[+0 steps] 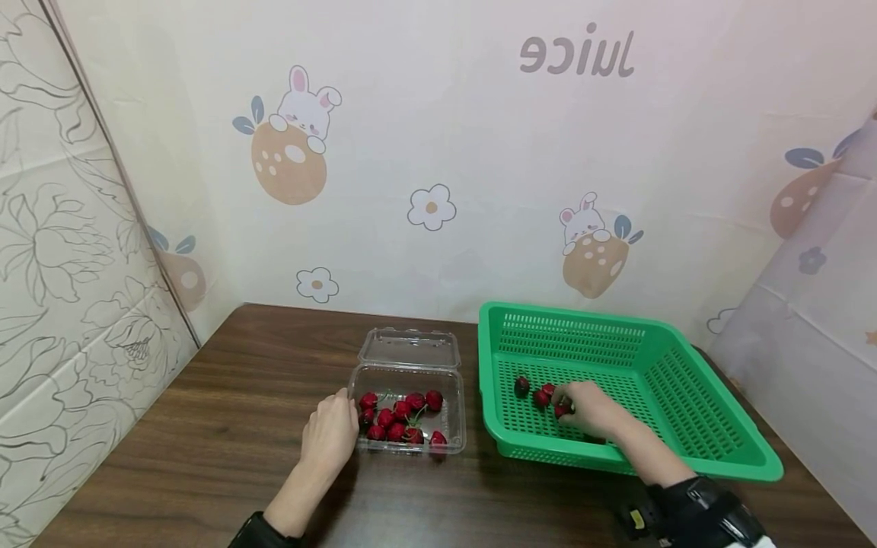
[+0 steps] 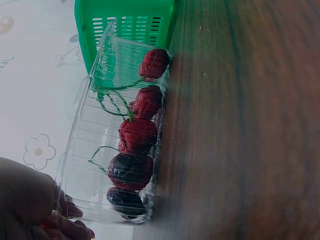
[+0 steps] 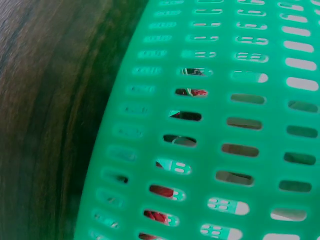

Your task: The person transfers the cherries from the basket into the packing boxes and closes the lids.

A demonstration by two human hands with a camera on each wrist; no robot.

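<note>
- Currently I see the right hand point(image 1: 591, 409) down in the green basket point(image 1: 699, 396), fingers bent over one cherry point(image 1: 562, 411); whether they pinch it I cannot tell, since basket holes fill that wrist view.
- At my other grip, the left hand point(image 1: 330, 432) pinches the side edge of the clear box point(image 1: 455, 415).
- Just beside the right fingertips, a few more cherries point(image 1: 541, 398) lie on the basket floor.
- Right of the left hand, the box holds about a dozen cherries point(image 1: 402, 410), some with green stems; beyond them its lid point(image 1: 409, 348) is folded back.
- I'd judge the work well along: most cherries in sight sit in the box, and those few by the right hand look like what is left.
</note>
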